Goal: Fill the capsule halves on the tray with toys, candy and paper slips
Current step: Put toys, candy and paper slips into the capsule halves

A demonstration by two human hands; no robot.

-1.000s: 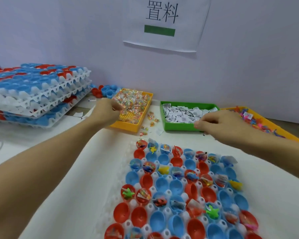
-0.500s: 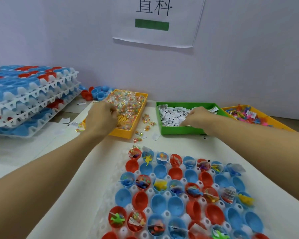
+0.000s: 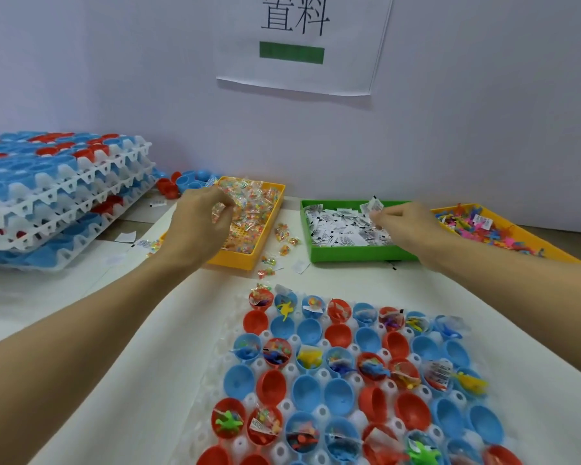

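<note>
Whereas half a second back merely reaching into the bins, now lifted a little: left hand (image 3: 195,226) pinching a crinkly clear candy packet (image 3: 218,209) over the perforated yellow bin (image 3: 249,226); right hand (image 3: 405,223) pinching printed paper slips (image 3: 371,207) above the green bin (image 3: 356,253). Nearer, on the white moulded tray (image 3: 316,407), glossy round red and blue capsule halves (image 3: 339,396), some filled, some bare. Far right, bright plastic toys (image 3: 473,226) heaped in another yellow bin.
</note>
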